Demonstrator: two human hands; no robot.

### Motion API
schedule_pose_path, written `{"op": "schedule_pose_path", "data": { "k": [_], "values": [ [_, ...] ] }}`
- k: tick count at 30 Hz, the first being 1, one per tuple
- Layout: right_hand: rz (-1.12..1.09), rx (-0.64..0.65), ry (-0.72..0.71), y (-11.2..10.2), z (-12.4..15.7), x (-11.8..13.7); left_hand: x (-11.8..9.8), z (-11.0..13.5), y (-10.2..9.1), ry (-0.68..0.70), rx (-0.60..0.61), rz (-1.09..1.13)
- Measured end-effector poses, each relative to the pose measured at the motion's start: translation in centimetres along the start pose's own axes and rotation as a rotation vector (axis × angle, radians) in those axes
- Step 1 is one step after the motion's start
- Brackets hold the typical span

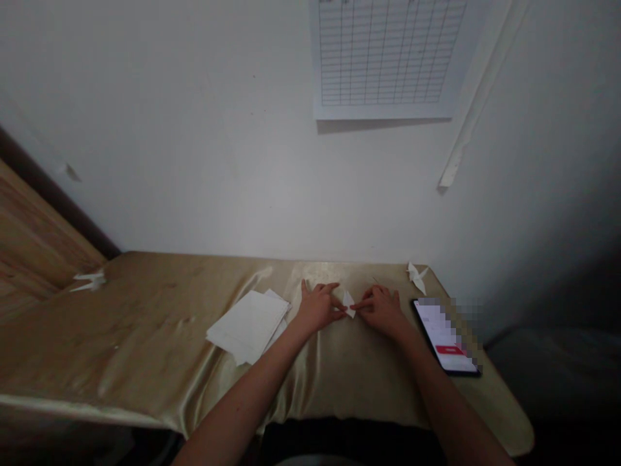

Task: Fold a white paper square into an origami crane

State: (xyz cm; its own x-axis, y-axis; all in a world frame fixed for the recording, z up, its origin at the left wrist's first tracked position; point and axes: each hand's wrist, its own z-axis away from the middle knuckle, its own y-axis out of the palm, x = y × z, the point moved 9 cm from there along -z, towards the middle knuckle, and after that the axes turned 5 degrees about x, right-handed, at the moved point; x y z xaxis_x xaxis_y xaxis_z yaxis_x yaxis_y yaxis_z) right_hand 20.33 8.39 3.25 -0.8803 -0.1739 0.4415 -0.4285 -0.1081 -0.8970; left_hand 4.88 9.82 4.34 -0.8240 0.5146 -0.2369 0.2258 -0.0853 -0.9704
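Observation:
A small folded piece of white paper, pointed at its top, is between my two hands near the middle of the cloth-covered table. My left hand pinches its left side with thumb and forefinger while the other fingers spread away. From the right, my right hand grips the paper's edge at the fingertips, its remaining fingers curled. The paper is partly hidden by the fingertips. Left of my left forearm lies a loose stack of white paper sheets.
A folded paper crane sits at the table's back right, above a smartphone with a lit screen. Another folded white paper shape rests at the far left. The wall rises behind the table, with a printed grid sheet on it.

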Motion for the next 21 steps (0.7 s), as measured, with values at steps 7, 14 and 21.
{"op": "schedule_pose_path", "data": {
  "k": [7, 14, 21],
  "values": [
    [-0.016, -0.039, 0.022, 0.2, -0.2, -0.5, 0.6, 0.7, 0.3, -0.046, -0.012, 0.037],
    [0.013, -0.044, 0.011, 1.0, -0.6, -0.5, 0.9, 0.7, 0.9, -0.078, -0.067, 0.117],
    [-0.093, -0.057, 0.067, 1.4, -0.8, -1.3, 1.4, -0.4, 1.9, -0.103, -0.075, 0.245]
  ]
}}
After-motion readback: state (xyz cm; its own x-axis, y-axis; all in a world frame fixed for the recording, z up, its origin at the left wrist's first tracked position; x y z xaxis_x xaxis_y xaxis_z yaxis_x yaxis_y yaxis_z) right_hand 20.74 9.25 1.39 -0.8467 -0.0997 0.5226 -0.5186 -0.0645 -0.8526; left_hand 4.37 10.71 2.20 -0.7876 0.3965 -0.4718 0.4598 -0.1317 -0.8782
